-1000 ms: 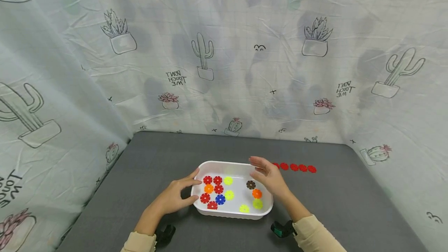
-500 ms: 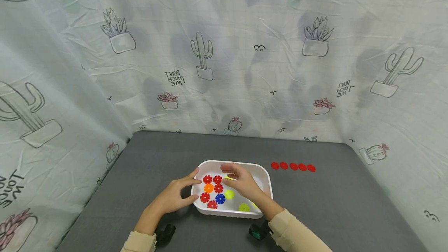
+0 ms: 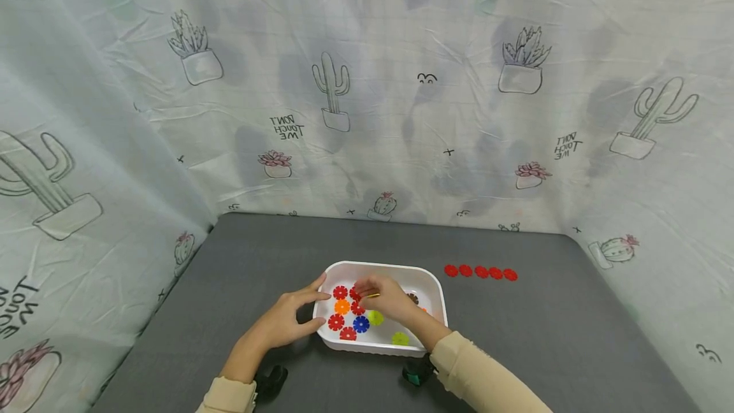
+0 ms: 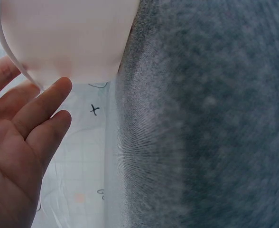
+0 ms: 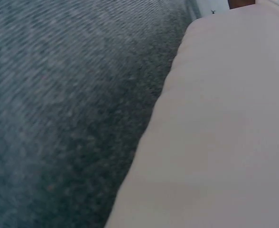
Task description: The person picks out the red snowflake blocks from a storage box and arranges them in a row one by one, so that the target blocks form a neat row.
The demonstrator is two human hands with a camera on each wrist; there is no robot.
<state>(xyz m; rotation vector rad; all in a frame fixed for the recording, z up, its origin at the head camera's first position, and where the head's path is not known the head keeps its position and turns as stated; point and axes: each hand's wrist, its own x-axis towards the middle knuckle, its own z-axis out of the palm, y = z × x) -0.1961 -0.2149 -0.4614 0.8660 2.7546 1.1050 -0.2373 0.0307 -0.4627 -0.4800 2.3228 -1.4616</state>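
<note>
In our right hand (image 3: pixel 387 299) we now pinch a yellow snowflake disc (image 3: pixel 373 296), earlier flat, edge-on over the white tray (image 3: pixel 373 348) toward its far edge, long axis nearly sideways; our spread left hand (image 3: pixel 287 320) touches the tray's left edge.

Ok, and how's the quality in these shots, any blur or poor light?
Head view: the brightest, with the tray and red discs distinct but small. Left wrist view: dim, and the table blurs toward the right, while the left hand looks fairly sharp. Right wrist view: dim too, the table soft, and a pale surface shows almost no detail.
</note>
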